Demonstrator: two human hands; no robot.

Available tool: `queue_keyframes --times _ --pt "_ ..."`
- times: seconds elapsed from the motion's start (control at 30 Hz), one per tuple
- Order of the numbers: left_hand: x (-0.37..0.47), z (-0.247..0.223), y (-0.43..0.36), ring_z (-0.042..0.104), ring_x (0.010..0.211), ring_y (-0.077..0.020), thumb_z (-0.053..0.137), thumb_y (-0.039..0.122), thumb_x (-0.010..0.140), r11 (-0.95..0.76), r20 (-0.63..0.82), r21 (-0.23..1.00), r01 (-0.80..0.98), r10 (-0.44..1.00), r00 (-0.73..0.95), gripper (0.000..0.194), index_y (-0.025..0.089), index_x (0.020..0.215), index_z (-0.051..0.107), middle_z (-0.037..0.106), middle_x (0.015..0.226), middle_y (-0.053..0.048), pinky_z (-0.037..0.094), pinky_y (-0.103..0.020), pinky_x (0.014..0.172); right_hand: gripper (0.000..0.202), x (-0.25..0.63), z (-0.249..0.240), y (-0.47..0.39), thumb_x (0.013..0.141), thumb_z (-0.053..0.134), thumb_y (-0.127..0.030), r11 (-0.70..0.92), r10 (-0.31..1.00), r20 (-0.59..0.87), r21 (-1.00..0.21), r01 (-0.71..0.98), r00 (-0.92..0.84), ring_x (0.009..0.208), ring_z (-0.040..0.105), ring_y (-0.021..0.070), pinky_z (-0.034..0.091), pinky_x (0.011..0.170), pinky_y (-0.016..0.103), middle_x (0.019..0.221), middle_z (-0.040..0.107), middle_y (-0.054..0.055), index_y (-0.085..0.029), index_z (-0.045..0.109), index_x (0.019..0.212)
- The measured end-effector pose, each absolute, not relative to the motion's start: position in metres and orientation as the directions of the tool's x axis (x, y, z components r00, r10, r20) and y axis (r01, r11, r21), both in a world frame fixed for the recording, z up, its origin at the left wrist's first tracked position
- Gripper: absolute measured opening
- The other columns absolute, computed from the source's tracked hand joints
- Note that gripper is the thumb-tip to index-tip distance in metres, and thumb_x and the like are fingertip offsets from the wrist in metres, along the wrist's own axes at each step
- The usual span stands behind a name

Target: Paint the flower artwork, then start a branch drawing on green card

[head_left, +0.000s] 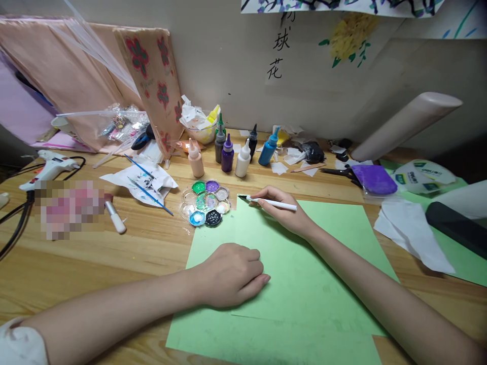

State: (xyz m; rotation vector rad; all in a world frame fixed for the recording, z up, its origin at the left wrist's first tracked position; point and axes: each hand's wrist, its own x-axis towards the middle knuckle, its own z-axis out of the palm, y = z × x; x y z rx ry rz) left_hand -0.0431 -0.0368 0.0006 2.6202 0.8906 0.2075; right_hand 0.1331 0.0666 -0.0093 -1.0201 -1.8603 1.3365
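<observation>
My right hand pinches a white brush pen with a black tip. That tip is at the upper left corner of the top green paper sheet, close to the paint palette's right side. My left hand rests loosely closed on the green paper, its fingers curled under; nothing shows in it. A second green sheet shows beneath the first. The flower-shaped palette holds green, purple, white, blue and black paint in its wells.
Several paint bottles line the back. At left lie a glue gun, thin blue brushes on a stained tissue and a capped tube. On the right are scissors, a purple packet, a tape roll and tissue.
</observation>
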Motion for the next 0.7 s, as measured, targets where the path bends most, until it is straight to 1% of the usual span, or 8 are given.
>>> queue_keyframes --times 0.17,0.3,0.47,0.7 --pt "-0.0433 0.0009 -0.037 0.048 0.059 -0.0124 0.035 0.031 0.093 -0.734 0.015 0.381 0.562 0.613 0.79 0.031 0.018 0.069 0.05 0.054 0.071 0.0 0.033 -0.029 0.056 0.021 0.1331 -0.0074 0.0658 0.085 0.052 -0.033 0.178 0.864 0.038 -0.956 0.234 -0.501 0.095 0.063 0.0191 0.046 0.076 0.029 0.1 0.068 0.007 -0.019 0.06 0.099" --pt "-0.0431 0.0018 -0.0371 0.048 0.06 -0.0124 0.035 0.031 0.093 -0.735 0.012 0.381 0.562 0.611 0.791 0.031 0.018 0.07 0.051 0.053 0.071 0.0 0.033 -0.028 0.057 0.023 0.1326 -0.0064 0.0659 0.084 0.052 -0.034 0.175 0.86 0.034 -0.957 0.232 -0.51 0.093 0.063 0.0194 0.046 0.076 0.03 0.099 0.068 0.007 -0.018 0.061 0.099" --pt "-0.0427 0.0021 -0.0369 0.048 0.059 -0.0126 0.036 0.031 0.093 -0.735 0.011 0.375 0.565 0.613 0.79 0.031 0.018 0.069 0.051 0.053 0.07 -0.001 0.034 -0.029 0.057 0.024 0.1324 -0.0069 0.066 0.084 0.052 -0.035 0.169 0.867 0.037 -0.96 0.224 -0.496 0.097 0.063 0.0207 0.046 0.076 0.03 0.102 0.068 0.008 -0.019 0.061 0.099" --pt "-0.0429 0.0004 -0.037 0.048 0.06 -0.0126 0.035 0.03 0.093 -0.734 0.017 0.383 0.561 0.613 0.79 0.031 0.018 0.07 0.05 0.054 0.071 -0.001 0.033 -0.028 0.057 0.022 0.1319 -0.0066 0.0661 0.085 0.051 -0.033 0.172 0.87 0.039 -0.959 0.227 -0.491 0.094 0.063 0.0188 0.045 0.074 0.028 0.1 0.068 0.007 -0.019 0.061 0.099"
